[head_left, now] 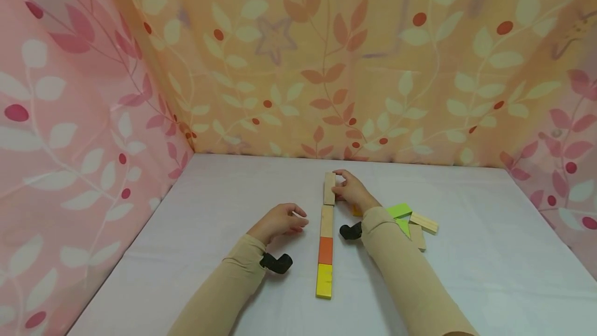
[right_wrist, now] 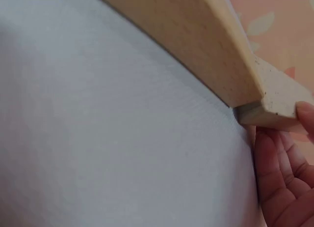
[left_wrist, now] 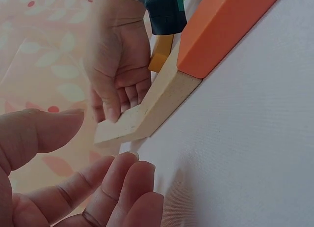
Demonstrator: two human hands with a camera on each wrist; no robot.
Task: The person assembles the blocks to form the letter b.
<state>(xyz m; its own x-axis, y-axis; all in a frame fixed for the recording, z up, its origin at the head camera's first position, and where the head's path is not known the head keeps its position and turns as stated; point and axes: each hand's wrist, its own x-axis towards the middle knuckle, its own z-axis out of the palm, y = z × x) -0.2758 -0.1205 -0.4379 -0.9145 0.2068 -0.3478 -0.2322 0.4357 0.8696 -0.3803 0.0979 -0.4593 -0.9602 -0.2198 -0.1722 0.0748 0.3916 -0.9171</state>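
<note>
A person's right hand (head_left: 353, 191) is pinching a pale wooden block (head_left: 329, 189) between thumb and fingers at the far end of a row of blocks (head_left: 325, 250) on a white tabletop (head_left: 210, 196), while the left hand (head_left: 279, 220) is hovering beside the row, thumb and fingers apart, empty. Good placement is likely depending on easing the block's near end square against the next pale block (head_left: 327, 221) without nudging the row.

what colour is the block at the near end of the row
Yellow; the near-end block shows best in the head view.
</note>
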